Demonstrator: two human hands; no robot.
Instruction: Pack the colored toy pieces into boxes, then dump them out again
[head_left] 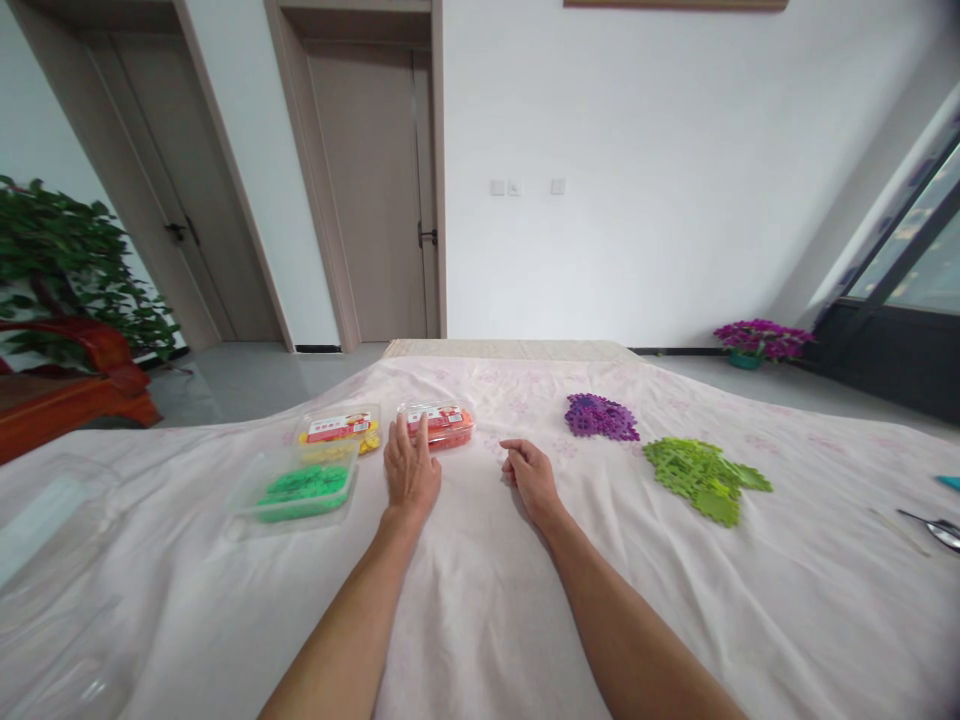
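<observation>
My left hand [411,468] has its fingers apart and lies at the front left of a clear plastic box [457,432] of orange pieces, with fingertips over its labelled lid. Whether it presses on the box is hard to tell. My right hand [531,474] rests on the cloth to the right of that box, index finger pointing left and the other fingers curled; nothing shows in it. Left of my left hand sit a lidded box [341,427] of yellow pieces and, nearer me, a clear tub [311,490] of green pieces.
The bed-like surface is covered by a pale, wrinkled cloth [480,620]. To the right lie a purple pile [600,416] and a lime-green pile [701,475] of flat notched pieces. A spoon [941,532] lies at the far right. Clear plastic containers [45,520] stand at the left edge.
</observation>
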